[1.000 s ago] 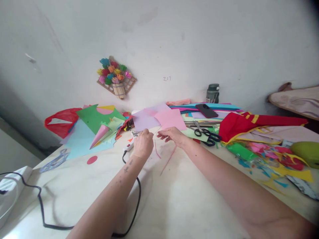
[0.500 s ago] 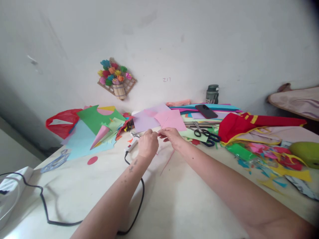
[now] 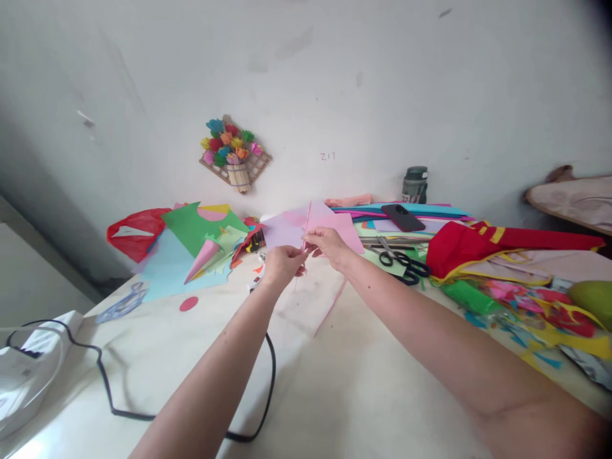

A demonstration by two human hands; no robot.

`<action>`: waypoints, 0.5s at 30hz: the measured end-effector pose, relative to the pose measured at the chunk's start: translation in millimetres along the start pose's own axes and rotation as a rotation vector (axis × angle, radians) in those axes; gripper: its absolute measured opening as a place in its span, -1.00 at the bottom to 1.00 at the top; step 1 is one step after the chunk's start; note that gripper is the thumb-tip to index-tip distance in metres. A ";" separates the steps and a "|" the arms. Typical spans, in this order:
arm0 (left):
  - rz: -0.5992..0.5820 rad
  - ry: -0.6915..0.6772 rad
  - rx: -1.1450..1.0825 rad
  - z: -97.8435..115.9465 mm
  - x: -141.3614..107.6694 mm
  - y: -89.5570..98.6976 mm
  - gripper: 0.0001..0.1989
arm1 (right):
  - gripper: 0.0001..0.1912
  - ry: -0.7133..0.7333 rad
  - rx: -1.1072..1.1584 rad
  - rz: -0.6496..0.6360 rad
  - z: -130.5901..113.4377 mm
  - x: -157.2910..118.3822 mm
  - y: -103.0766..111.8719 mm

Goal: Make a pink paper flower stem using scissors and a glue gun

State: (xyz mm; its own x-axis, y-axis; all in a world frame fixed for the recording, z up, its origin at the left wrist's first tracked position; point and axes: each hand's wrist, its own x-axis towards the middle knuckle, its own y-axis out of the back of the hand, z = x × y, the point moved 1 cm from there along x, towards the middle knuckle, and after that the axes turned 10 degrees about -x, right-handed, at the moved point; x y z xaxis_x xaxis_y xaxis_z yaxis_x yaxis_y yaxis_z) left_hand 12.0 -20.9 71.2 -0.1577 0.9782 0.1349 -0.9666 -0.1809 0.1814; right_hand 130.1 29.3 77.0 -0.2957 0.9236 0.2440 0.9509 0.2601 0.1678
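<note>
Both hands' fingers (image 3: 306,245) pinching thin pink strip (image 3: 309,213) above pale table (image 3: 382,376); grey-white wall (image 3: 306,76) behind.

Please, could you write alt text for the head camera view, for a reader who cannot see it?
A left hand and a right hand pinch a thin pink strip above a pale table. Around them lie coloured papers, a phone, scissors, a red cloth and scraps; a flower decoration hangs on the wall behind.

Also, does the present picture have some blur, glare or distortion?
Head view: thin pink strip by the right hand soft; glare on the table at lower left; faint shadow beside black cable; right forearm apparently stretched; upper right corner dark.
</note>
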 end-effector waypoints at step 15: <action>0.272 0.011 -0.543 38.7 -5.4 136.1 -0.96 | -0.67 0.163 -1.056 -0.075 17.8 6.8 -80.4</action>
State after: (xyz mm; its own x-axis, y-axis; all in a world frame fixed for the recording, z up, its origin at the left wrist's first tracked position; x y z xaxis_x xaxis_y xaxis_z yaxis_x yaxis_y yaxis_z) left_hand -110.9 -54.8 132.8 -0.4129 0.9057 0.0963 -0.8557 -0.3495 -0.3817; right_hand 53.3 19.7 48.2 -0.4325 0.8465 0.3103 0.3927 -0.1329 0.9100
